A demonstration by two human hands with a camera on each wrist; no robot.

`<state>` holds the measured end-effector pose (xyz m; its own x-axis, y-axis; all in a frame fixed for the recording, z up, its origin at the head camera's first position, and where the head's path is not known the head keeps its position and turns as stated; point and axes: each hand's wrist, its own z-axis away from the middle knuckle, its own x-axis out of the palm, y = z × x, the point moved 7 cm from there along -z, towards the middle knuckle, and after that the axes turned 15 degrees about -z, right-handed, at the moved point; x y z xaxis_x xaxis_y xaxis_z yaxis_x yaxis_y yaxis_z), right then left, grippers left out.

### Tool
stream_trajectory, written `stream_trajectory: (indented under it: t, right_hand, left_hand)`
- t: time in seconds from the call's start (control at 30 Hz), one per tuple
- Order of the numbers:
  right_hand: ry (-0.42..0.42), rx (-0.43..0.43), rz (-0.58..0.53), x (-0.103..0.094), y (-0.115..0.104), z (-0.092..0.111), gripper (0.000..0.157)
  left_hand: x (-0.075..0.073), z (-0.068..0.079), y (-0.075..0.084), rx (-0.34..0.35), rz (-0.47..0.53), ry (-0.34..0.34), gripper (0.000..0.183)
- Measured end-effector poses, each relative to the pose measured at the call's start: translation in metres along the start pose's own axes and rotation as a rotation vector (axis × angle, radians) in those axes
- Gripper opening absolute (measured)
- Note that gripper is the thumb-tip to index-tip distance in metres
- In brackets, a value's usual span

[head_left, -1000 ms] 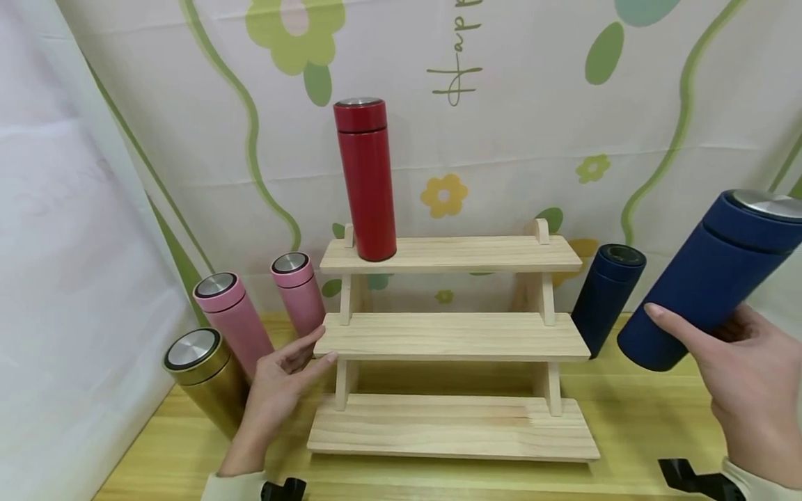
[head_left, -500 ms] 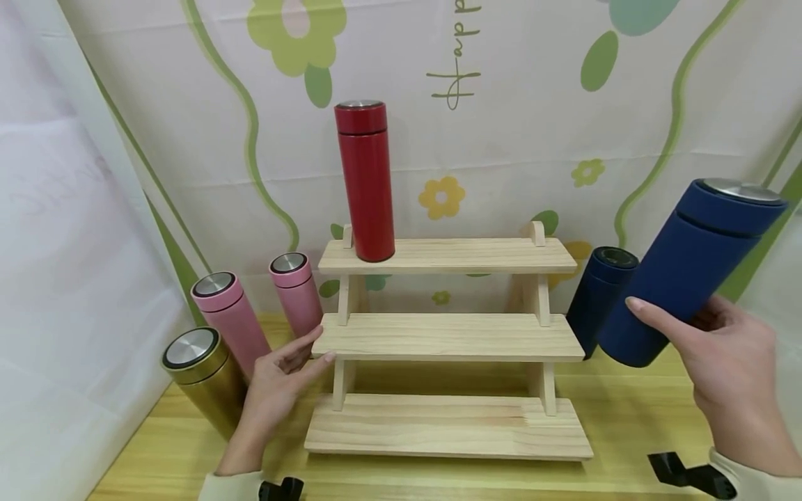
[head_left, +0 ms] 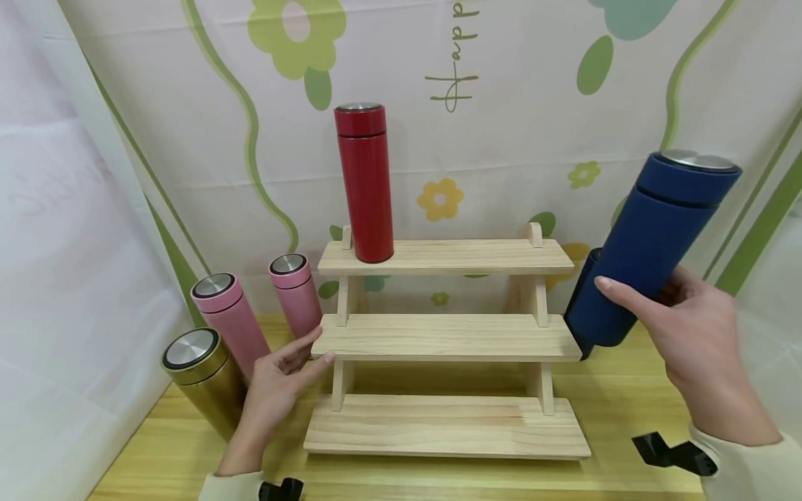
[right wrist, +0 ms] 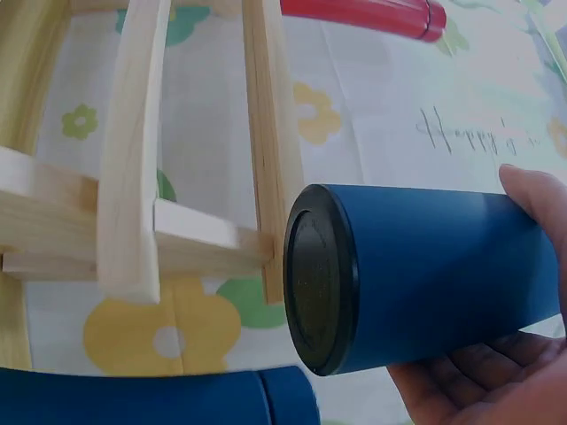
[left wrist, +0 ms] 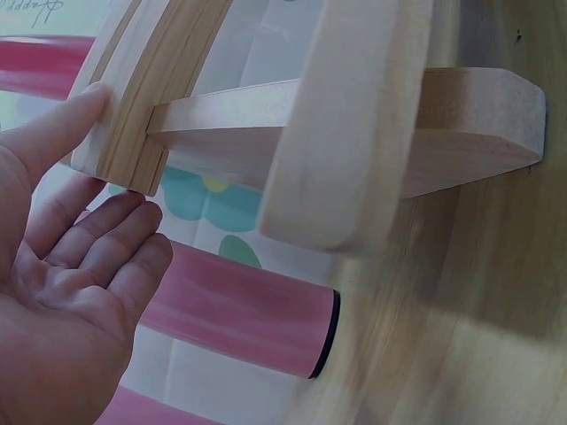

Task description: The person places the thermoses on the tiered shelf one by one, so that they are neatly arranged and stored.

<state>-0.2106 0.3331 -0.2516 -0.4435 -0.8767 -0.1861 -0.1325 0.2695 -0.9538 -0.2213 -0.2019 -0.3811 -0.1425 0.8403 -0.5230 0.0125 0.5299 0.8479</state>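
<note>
On my feed the nearer blue flask looked matt, with a brushed-metal lid top and a black base like plastic. I saw gloss on the red flask, a softer sheen on the pink flasks and a metallic shine on the gold flask. The stand read as smooth, bare wood, the worktop as glossy wood grain, the backdrop as matt, creased cloth.

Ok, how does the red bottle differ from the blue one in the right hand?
The red bottle stands upright on the top shelf; the held blue bottle leans in the right hand. The red bottle looks glossy; the held blue bottle, matte. Both are cylindrical with silver-topped lids.
</note>
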Motion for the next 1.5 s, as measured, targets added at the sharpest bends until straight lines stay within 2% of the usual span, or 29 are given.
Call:
stream_trajectory:
  t: [0.23, 0.63, 0.83, 1.03, 1.5]
  right_hand:
    - [-0.089, 0.0, 0.019, 0.017, -0.019, 0.0, 0.085]
    - [-0.14, -0.042, 0.001, 0.045, -0.05, -0.005, 0.083]
    - [-0.167, -0.052, -0.043, 0.062, -0.064, -0.014, 0.092]
    - [-0.212, -0.051, -0.089, 0.081, -0.072, -0.028, 0.098]
    - [-0.227, -0.08, -0.093, 0.117, -0.078, -0.055, 0.1]
  left_hand:
    - [-0.001, 0.001, 0.001, 0.004, -0.002, 0.002, 0.062]
    - [0.0, 0.0, 0.001, 0.026, 0.007, 0.007, 0.061]
    - [0.0, 0.001, 0.0, 0.011, -0.002, 0.005, 0.061]
    - [0.001, 0.001, -0.001, 0.012, -0.001, 0.005, 0.062]
    - [0.001, -0.001, -0.001, 0.03, 0.002, 0.014, 0.061]
